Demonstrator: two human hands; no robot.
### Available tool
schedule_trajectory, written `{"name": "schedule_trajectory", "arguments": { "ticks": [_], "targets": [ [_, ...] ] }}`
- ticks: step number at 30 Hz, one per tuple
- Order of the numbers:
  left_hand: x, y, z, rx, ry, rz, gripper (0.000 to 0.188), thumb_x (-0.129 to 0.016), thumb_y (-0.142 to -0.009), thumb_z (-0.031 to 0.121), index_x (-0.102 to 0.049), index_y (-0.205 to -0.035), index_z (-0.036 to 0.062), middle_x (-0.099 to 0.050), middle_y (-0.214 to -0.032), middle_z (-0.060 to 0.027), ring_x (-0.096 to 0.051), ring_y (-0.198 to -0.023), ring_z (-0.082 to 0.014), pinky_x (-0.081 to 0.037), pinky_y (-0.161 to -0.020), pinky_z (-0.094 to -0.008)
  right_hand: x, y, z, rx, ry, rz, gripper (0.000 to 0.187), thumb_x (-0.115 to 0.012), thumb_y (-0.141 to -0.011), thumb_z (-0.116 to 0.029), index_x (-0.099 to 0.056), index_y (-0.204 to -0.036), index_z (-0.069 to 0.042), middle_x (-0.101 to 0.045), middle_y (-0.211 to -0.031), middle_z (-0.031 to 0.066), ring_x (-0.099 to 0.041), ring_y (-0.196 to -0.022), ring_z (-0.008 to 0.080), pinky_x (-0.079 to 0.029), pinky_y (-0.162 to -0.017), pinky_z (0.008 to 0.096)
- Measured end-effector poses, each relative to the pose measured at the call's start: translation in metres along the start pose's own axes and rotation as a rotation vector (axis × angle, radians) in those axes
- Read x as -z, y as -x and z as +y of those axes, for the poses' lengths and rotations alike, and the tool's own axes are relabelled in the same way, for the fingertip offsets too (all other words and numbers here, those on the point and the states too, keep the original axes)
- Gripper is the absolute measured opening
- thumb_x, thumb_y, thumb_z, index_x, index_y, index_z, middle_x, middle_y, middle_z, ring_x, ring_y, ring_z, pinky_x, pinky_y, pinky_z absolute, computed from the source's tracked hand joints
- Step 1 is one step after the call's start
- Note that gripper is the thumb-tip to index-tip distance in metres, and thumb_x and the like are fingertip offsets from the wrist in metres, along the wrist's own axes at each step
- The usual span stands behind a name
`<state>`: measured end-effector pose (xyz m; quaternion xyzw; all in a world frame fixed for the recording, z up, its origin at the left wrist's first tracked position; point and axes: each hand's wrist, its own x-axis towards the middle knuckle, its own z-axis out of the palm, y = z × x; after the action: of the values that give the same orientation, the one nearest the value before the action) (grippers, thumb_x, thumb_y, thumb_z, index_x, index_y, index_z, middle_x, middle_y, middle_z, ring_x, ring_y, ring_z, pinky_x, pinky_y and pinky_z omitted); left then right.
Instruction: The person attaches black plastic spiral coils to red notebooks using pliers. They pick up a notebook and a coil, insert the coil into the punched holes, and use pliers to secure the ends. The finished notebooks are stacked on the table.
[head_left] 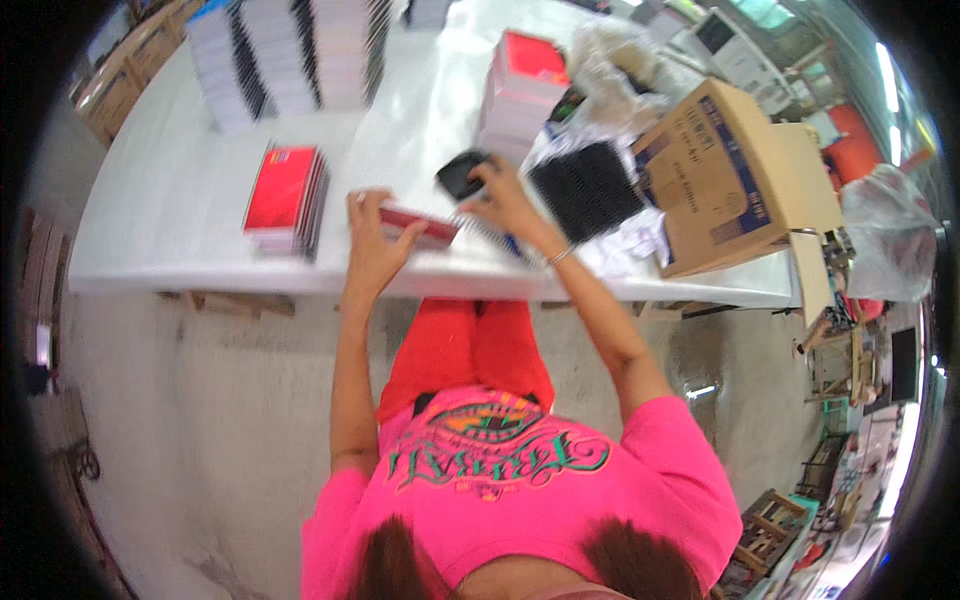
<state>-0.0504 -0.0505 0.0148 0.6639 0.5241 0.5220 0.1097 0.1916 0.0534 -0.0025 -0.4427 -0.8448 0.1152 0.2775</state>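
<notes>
Wispy brown hair, slim red book

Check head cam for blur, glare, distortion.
Head view: fisheye bows the left edge of the table, corners black; head view: black object at the right hand looks blurred; head view: ceiling tube at upper right blown out white.

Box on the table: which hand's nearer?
Right. The right hand is left of the box, with a black stack between them. The left hand is farther left, at a red book.
</notes>
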Motion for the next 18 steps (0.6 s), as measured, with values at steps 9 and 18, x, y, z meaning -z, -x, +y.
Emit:
{"name": "schedule_trajectory", "arguments": {
  "ticks": [9,18],
  "targets": [
    [-0.014,-0.013,-0.013,0.082,0.108,-0.099,0.083,-0.093,-0.057,0.033,-0.042,-0.116,0.0049,-0.039,-0.111,-0.0108,-0.045,-0.109,-0.0290,-0.042,-0.094,-0.0403,0.005,0.010,-0.017,-0.088,-0.172,0.080,0.052,-0.086,-0.074,-0.032,-0.053,-0.100,-0.002,-0.031,-0.147,0.0301,-0.044,-0.128,0.0467,-0.044,-0.101,0.0421],
    [-0.019,-0.003,-0.016,0.060,0.154,-0.072,0.083,-0.094,-0.054,0.031,-0.043,-0.114,0.0044,-0.039,-0.110,-0.0091,-0.045,-0.105,-0.0262,-0.041,-0.092,-0.0362,0.046,0.025,-0.044,-0.345,-0.824,-0.029,0.029,-0.069,-0.091,-0.026,-0.058,-0.105,-0.003,-0.056,-0.127,0.0175,-0.057,-0.106,0.0255,-0.046,-0.093,0.0326]
  ]
}}
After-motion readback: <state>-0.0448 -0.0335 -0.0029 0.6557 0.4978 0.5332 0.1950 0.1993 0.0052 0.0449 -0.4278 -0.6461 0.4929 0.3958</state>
